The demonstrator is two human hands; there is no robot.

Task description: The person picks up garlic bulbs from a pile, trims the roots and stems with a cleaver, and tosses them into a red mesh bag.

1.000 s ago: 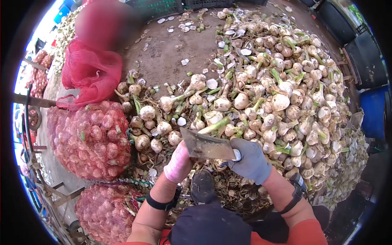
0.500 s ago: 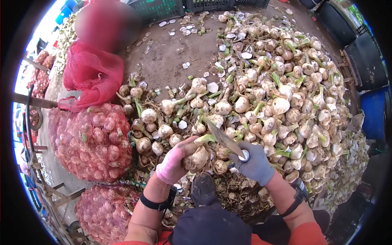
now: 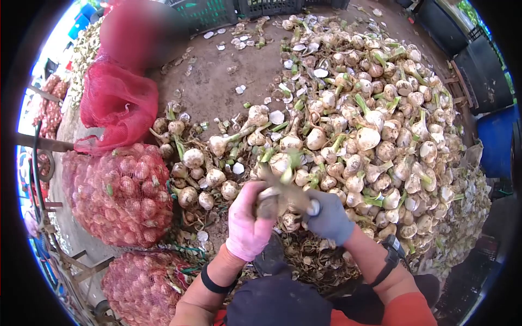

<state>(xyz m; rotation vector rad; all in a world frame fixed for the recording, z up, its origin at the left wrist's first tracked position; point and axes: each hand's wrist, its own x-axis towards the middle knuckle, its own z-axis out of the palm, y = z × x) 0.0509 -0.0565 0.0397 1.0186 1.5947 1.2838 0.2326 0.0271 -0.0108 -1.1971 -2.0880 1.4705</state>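
My left hand (image 3: 250,223), in a pink glove, is wrapped round a garlic bulb (image 3: 267,204) in front of my body. The bulb is blurred and partly covered by the fingers. A grey glove covers my right hand (image 3: 329,217), which is closed round the handle of a knife (image 3: 291,194). The blade, smeared by motion, lies over the top of the bulb, beside a green stem piece (image 3: 291,163). Beyond both hands spreads a large heap of garlic bulbs (image 3: 368,138), many with cut green stems.
Full red mesh sacks (image 3: 122,195) stand at the left, below an empty-looking red net (image 3: 117,103). Dark crates (image 3: 209,15) line the back. Black tubs (image 3: 484,76) and a blue barrel (image 3: 497,142) stand at the right. Trimmings litter the floor (image 3: 209,87).
My left hand has turned and risen slightly with the bulb. The knife in my right hand has moved left and down onto the bulb's top, and the stem now appears apart from it.
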